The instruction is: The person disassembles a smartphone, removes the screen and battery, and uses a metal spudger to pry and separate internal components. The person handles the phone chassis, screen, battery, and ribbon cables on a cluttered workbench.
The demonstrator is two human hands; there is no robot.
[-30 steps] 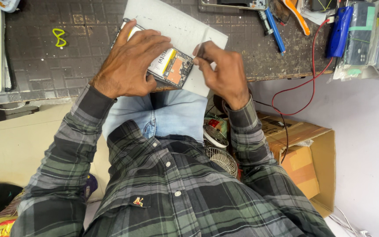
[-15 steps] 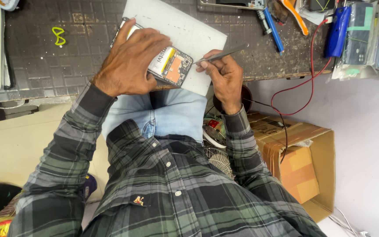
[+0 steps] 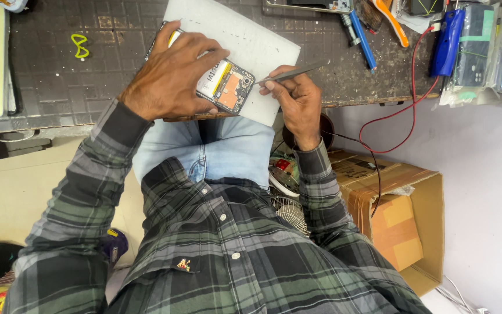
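Note:
An opened phone (image 3: 228, 86), its back cover off with battery and circuit board showing, lies on a white mat (image 3: 251, 40) at the bench's near edge. My left hand (image 3: 169, 75) covers most of the phone and presses it down. Just right of the phone, my right hand (image 3: 297, 99) grips metal tweezers (image 3: 297, 72), whose tip points at the phone's board end. My plaid shirt and jeans fill the lower part of the view.
The dark gridded bench top (image 3: 59, 75) carries a yellow loop (image 3: 79, 45), a blue pen (image 3: 361, 38), an orange tool (image 3: 391, 20) and a blue device (image 3: 445, 40) with a red wire (image 3: 402, 139). An open cardboard box (image 3: 402, 221) sits on the floor, right.
My right hand has drawn back to the right from the phone and now holds the tweezers with the tip at the board. The left hand stays on the phone.

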